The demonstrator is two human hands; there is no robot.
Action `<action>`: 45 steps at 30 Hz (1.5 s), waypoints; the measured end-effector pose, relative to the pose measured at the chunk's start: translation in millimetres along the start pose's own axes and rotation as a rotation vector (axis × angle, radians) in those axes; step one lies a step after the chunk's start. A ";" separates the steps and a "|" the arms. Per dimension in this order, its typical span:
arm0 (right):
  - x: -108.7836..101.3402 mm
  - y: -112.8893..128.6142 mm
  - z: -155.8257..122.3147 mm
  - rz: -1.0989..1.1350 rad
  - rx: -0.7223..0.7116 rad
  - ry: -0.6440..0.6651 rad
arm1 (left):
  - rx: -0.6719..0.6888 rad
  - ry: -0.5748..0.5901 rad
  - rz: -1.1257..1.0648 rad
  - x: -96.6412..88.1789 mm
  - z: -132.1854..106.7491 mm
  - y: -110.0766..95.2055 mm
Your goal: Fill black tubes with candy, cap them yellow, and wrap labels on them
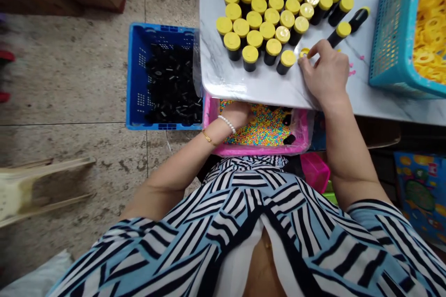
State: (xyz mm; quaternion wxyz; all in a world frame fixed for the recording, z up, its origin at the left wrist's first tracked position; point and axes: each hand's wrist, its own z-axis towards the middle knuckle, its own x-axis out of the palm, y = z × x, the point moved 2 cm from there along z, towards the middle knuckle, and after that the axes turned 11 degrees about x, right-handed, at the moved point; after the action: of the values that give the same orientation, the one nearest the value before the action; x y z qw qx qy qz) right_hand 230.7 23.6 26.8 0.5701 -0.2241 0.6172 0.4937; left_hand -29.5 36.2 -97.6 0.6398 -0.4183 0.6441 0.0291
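Note:
My left hand (239, 113) reaches into a pink basin (258, 150) of small multicoloured beads (268, 127), partly under the table's edge. Its fingers are hidden, so whether it grips anything does not show. On the tabletop, my right hand (327, 72) is closed, thumb and index finger pinched at a small yellow cap (304, 52). Just left of it stands a group of black tubes with yellow lids (259, 23), mostly upright. One capped tube (339, 34) is beside the knuckles, and another tube (358, 19) leans or lies behind it.
A turquoise basket (392, 41) of yellow ring-shaped caps (432, 28) stands on the marbled white table (223, 76) at right. On the floor at left, a blue crate (137, 116) holds black tubes (170, 83). Small pink bits (351, 68) lie near my right wrist.

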 end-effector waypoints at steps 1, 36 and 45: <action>-1.8 1.4 -1.8 -0.018 0.013 -0.012 | -0.029 0.004 0.018 -2.0 -2.0 3.1; -27.8 -25.3 -93.9 0.991 0.168 0.457 | 0.432 0.142 -0.560 23.7 -18.4 -58.4; -21.7 -23.5 -76.9 0.582 0.043 0.178 | 0.351 -0.246 -0.807 -24.0 -58.1 -81.4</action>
State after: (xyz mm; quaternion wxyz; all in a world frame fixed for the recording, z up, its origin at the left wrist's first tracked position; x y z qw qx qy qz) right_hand 218.7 -58.8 28.0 0.3528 -0.0682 0.7133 0.6017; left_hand -33.1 -37.9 -26.2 0.7329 -0.5143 0.3441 -0.2827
